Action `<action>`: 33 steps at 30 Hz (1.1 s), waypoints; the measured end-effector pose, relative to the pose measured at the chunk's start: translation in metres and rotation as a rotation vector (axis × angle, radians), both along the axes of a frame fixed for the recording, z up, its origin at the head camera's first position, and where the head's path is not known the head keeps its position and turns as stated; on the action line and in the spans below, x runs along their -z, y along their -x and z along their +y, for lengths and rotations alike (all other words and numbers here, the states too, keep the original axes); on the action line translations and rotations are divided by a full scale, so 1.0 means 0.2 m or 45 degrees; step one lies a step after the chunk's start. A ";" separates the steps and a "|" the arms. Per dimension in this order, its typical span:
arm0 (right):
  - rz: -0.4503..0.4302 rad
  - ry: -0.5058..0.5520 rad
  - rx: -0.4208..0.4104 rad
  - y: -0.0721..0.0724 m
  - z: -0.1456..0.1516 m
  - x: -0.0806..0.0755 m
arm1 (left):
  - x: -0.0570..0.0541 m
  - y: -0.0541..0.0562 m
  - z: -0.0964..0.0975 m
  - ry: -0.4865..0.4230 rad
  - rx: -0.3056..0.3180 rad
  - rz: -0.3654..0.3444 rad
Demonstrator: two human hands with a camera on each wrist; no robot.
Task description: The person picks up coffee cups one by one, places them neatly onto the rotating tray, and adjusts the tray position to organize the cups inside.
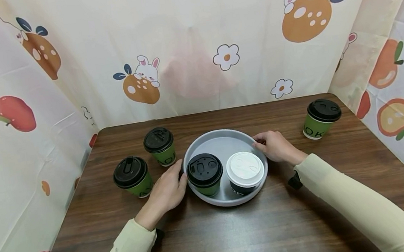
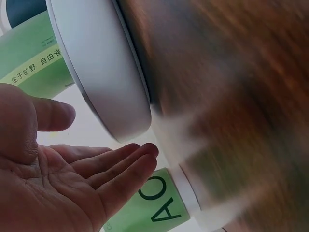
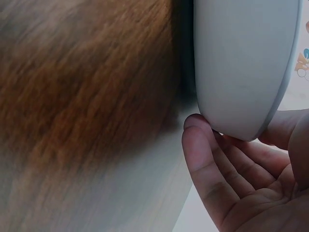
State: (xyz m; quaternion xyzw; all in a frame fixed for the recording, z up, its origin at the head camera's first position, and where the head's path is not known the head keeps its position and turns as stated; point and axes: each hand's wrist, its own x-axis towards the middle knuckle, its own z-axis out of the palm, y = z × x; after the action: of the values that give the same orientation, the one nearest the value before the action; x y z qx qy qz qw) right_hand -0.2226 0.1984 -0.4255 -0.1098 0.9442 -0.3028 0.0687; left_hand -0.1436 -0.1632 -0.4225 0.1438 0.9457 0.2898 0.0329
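Observation:
A round grey tray (image 1: 219, 142) lies on the table between the two hands. On it stand a green cup with a black lid (image 1: 204, 173) and a dark cup with a white lid (image 1: 245, 169), side by side. My left hand (image 1: 168, 189) is at the tray's left edge; in the left wrist view its fingers (image 2: 123, 174) are extended beside the tray wall (image 2: 104, 63), thumb apart from them. At the right edge, my right hand (image 1: 278, 148) grips the tray, fingertips (image 3: 198, 145) against the lower wall and the thumb by the rim.
Two green cups with black lids, a nearer one (image 1: 132, 176) and a farther one (image 1: 160, 145), stand left of the tray. Another such cup (image 1: 320, 118) is at the back right. Printed curtains (image 1: 187, 24) enclose the wooden table (image 1: 241, 241) at the back and sides.

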 end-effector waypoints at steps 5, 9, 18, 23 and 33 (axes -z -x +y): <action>-0.005 -0.003 0.010 -0.01 0.00 0.00 | 0.00 -0.01 -0.01 0.016 0.004 0.003; -0.004 -0.006 0.020 -0.01 0.00 0.00 | 0.00 -0.01 -0.02 0.029 0.009 0.010; 0.047 -0.006 0.001 -0.02 0.01 0.00 | -0.01 -0.03 -0.05 0.022 0.004 0.037; 0.045 -0.016 0.011 -0.03 0.01 0.00 | -0.01 -0.04 -0.06 0.019 0.004 0.048; -0.004 -0.023 0.026 -0.06 0.01 -0.01 | -0.01 -0.05 -0.07 0.017 0.005 0.051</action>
State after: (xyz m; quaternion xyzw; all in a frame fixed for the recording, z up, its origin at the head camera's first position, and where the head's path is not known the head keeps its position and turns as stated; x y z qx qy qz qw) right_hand -0.2114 0.2004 -0.4243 -0.0988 0.9479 -0.2950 0.0681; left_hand -0.1334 -0.1779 -0.4207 0.1510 0.9478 0.2805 0.0155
